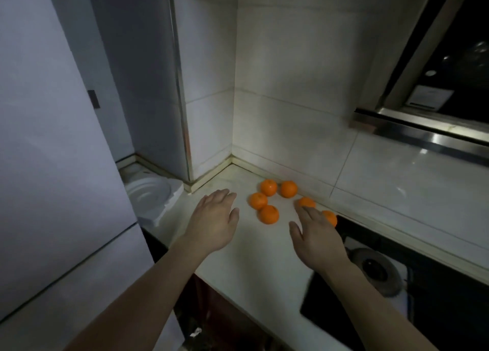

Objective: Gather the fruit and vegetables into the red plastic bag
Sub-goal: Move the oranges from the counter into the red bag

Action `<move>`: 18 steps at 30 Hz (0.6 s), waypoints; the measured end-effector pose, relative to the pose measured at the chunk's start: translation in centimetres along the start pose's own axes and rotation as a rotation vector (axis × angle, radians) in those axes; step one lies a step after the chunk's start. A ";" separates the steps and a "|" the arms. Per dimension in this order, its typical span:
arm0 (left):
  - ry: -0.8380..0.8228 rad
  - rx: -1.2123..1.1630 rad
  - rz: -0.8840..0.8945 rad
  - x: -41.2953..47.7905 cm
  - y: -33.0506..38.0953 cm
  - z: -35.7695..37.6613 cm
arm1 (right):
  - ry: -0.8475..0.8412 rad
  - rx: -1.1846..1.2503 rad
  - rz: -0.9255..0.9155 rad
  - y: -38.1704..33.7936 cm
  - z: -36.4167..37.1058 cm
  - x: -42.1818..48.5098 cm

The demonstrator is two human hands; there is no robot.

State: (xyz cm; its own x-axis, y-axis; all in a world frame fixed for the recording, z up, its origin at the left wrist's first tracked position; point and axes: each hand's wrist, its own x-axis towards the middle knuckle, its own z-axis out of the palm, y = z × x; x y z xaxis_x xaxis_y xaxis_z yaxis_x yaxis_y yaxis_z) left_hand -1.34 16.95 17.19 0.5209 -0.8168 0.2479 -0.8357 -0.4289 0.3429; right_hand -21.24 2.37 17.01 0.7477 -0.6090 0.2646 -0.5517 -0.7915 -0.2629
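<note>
Several orange mandarins [268,214] lie in a loose cluster on the pale countertop [254,260] near the tiled corner. My left hand [215,219] hovers flat with straight fingers just left of the cluster, holding nothing. To the right of the cluster my right hand [316,234] is stretched out, fingers straight, partly covering two mandarins [307,201] at the right edge. No red plastic bag is in view.
A black gas hob [428,292] with a burner [375,270] is set into the counter at the right. A white fridge [53,165] stands at the left, with white foam packing [153,194] behind it. A range hood [434,128] hangs at the upper right.
</note>
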 end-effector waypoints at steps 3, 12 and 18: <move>-0.054 -0.026 0.009 2.3 -1.2 1.0 | -0.033 -0.023 0.048 0.1 1.4 1.7; -0.187 0.010 0.063 10.7 -3.7 7.0 | -0.161 -0.037 0.166 3.6 7.1 8.6; -0.267 0.004 0.026 17.9 -5.3 12.4 | -0.274 -0.014 0.201 7.1 11.6 15.2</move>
State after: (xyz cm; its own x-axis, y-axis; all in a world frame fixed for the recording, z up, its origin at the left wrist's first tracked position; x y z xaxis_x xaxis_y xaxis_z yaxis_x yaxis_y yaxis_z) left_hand 10.22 -0.19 8.60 0.4353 -0.9002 0.0090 -0.8495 -0.4074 0.3353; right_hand -9.52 -11.96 8.41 0.6941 -0.7181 -0.0510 -0.7016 -0.6589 -0.2714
